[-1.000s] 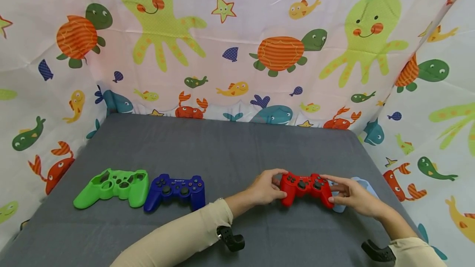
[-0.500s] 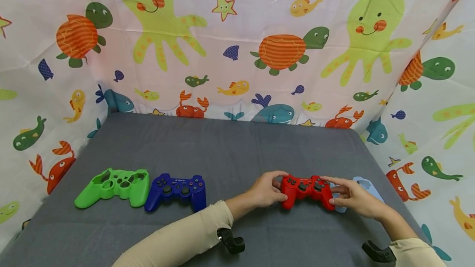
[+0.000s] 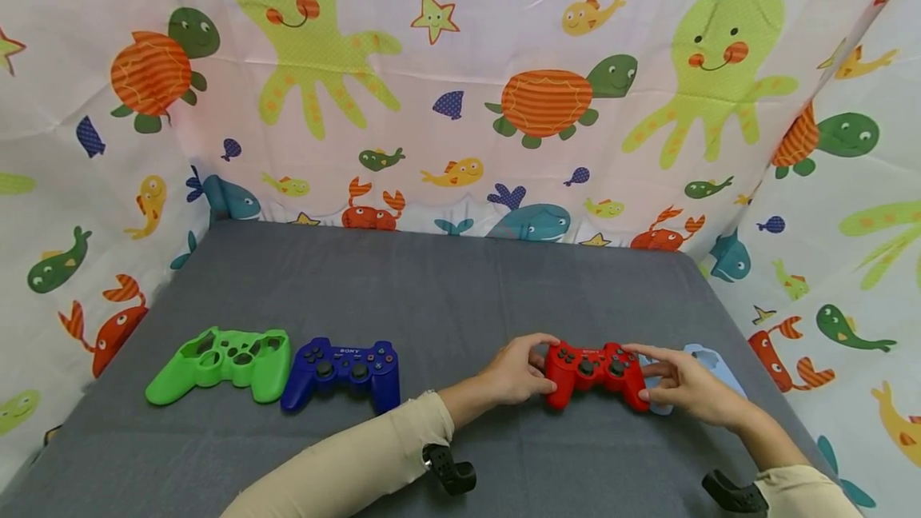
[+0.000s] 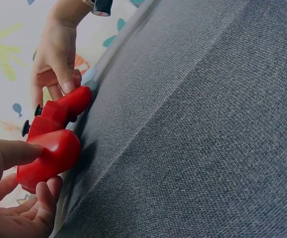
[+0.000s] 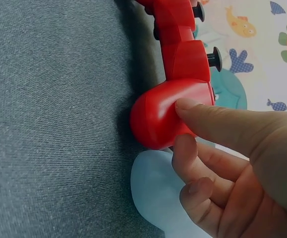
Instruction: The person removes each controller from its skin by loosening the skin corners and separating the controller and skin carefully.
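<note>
A red game controller (image 3: 597,370) with black sticks is held between both hands at the right of the grey table. My left hand (image 3: 516,370) pinches its left end, thumb on the near side and fingers around the far side. At the other end my right hand (image 3: 683,378) grips in the same way, as the right wrist view shows with the thumb pressed on the red handle (image 5: 168,111). Just behind and under the right hand lies a light blue controller cover (image 3: 712,362), partly hidden by that hand and the red controller.
On the left of the grey table (image 3: 432,286) lie a green controller cover (image 3: 266,362) and a blue game controller (image 3: 345,370), side by side. A curtain (image 3: 446,62) printed with sea animals rises along the back and both sides.
The hands and red controller shift only very slightly in the head view, much as the whole scene does. Both hands keep their hold.
</note>
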`<state>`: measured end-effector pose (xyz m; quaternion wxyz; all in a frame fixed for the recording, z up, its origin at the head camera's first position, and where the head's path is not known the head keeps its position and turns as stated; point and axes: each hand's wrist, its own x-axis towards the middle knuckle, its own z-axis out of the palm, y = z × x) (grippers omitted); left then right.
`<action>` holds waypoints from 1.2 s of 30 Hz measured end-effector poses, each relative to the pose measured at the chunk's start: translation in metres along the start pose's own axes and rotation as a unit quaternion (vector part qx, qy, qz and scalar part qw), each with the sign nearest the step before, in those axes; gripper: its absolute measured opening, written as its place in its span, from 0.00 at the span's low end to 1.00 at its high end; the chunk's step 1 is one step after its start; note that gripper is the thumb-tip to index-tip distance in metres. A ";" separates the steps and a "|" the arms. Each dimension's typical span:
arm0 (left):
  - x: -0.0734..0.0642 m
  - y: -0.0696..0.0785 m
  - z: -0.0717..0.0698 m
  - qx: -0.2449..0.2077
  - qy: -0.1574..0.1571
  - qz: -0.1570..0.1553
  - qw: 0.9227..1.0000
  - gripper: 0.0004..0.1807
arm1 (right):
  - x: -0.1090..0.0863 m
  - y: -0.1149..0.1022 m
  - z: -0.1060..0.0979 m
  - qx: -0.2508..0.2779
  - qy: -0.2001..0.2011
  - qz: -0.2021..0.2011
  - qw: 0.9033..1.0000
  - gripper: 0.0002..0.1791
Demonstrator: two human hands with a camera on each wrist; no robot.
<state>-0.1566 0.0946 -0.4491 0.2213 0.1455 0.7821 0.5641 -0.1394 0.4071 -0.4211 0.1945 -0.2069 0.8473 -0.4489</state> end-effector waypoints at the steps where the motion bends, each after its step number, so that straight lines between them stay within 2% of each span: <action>1: 0.000 -0.001 0.000 0.000 -0.001 -0.001 1.000 0.35 | 0.000 0.001 0.000 0.004 -0.001 0.003 1.000 0.40; 11: 0.004 -0.004 -0.001 -0.001 -0.014 0.004 1.000 0.34 | 0.000 0.002 0.000 0.008 -0.004 -0.011 1.000 0.39; 18: 0.003 -0.006 -0.003 0.025 -0.014 0.001 1.000 0.29 | 0.002 -0.006 0.000 -0.054 0.016 0.016 0.998 0.31; 21: 0.001 -0.004 -0.005 0.053 -0.010 -0.001 0.999 0.27 | 0.001 -0.010 -0.001 -0.059 0.038 0.019 0.997 0.29; 23: 0.001 -0.003 -0.007 0.059 -0.007 -0.001 0.998 0.26 | 0.002 -0.014 -0.001 -0.066 0.072 0.021 0.995 0.27; 27: -0.001 0.000 -0.016 0.033 -0.009 0.013 0.999 0.24 | 0.004 -0.019 0.000 -0.089 0.160 -0.002 0.983 0.22; 29: -0.004 0.003 -0.022 0.015 -0.011 0.025 1.000 0.23 | 0.007 -0.020 0.002 -0.098 0.196 -0.027 0.975 0.19; 32: -0.009 0.010 -0.028 -0.004 -0.015 0.044 0.999 0.21 | 0.014 -0.024 0.006 -0.094 0.212 -0.068 0.970 0.18; 36: -0.014 0.016 -0.034 -0.010 -0.013 0.066 0.998 0.18 | 0.025 -0.034 0.014 -0.083 0.212 -0.096 0.969 0.18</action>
